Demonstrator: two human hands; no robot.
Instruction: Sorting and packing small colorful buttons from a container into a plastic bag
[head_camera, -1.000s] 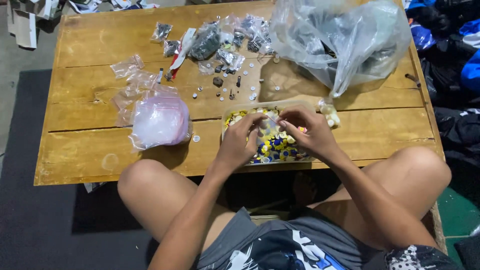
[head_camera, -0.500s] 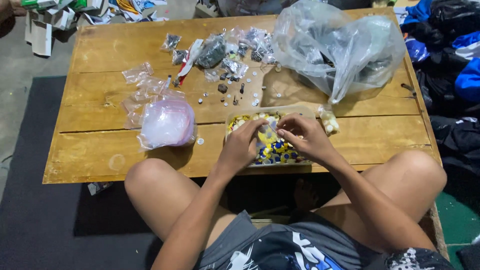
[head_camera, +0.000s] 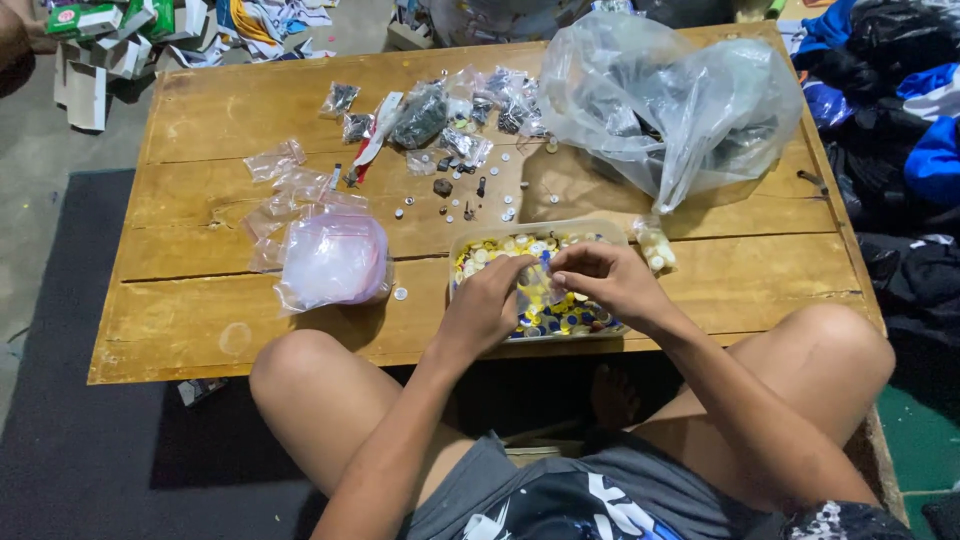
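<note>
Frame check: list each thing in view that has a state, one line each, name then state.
left hand: over the tray, fingers pinched on a small clear bag
right hand: over the tray, pinching the same bag
small clear bag: held between both hands
clear tray: uncovered, full of small yellow, white and blue pieces
large clear bag: crumpled, puffed up
pink-tinted bag: lying flat, bulging

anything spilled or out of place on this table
Yes: small loose buttons lie scattered on the bare wooden table, outside the clear tray of buttons that both hands work over. One stray sits beside the pinkish bag.
</note>
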